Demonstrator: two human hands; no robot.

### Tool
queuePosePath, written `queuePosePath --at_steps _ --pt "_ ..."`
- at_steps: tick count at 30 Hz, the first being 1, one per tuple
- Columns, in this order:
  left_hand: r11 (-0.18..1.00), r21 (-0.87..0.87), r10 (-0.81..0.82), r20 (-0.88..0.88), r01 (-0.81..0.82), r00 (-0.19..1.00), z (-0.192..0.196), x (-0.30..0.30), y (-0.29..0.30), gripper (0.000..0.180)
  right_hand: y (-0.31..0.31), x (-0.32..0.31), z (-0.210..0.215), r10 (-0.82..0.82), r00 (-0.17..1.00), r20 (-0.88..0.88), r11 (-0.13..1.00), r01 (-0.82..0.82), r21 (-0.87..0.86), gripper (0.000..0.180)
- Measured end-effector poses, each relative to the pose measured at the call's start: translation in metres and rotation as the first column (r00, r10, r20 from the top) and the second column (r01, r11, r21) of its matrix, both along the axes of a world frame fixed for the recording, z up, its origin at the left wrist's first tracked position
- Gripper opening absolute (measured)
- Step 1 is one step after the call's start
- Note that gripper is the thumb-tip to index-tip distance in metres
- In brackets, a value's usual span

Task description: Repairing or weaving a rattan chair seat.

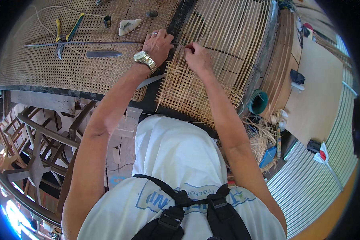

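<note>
A long thin dark rod (88, 43) lies crosswise over finished cane mesh (32, 66) and runs under my left hand (158, 46). That hand, with a watch and a ring, bends its fingers down over the rod above a black frame bar (163, 86). Close to its right, my right hand (199, 59) pinches the rod's line among stretched cane strands (228, 28); its fingertips partly hide the grip. A dark line continues through the strands beyond. Nearer me, the strands form an open square weave (184, 90). A pale blade (150, 81) lies beside my left wrist.
Yellow-and-green-handled shears (68, 32), a knife blade (104, 53), a whitish lump (130, 27), a dark stone (151, 14) and a small dark cup (107, 21) lie on the mesh. A green container (258, 102) and loose fibres (257, 140) are right; chair frames (36, 152) stand left.
</note>
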State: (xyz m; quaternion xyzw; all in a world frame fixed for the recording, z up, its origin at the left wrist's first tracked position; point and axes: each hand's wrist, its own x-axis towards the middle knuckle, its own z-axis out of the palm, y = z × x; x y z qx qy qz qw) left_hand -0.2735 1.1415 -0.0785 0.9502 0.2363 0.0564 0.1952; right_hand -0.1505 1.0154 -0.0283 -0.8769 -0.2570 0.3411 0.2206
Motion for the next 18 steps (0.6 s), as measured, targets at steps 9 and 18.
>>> queuePosePath --at_steps 9,18 --pt "1.000 0.030 0.015 -0.238 -0.008 0.971 0.003 0.022 -0.007 0.014 0.002 0.005 -0.020 0.006 1.000 -0.018 0.999 -0.005 0.042 0.030" --pt "0.933 -0.356 -0.003 -0.159 -0.055 0.987 -0.010 0.018 0.008 0.030 0.003 0.009 -0.024 -0.025 0.998 -0.065 1.000 0.025 0.013 0.030"
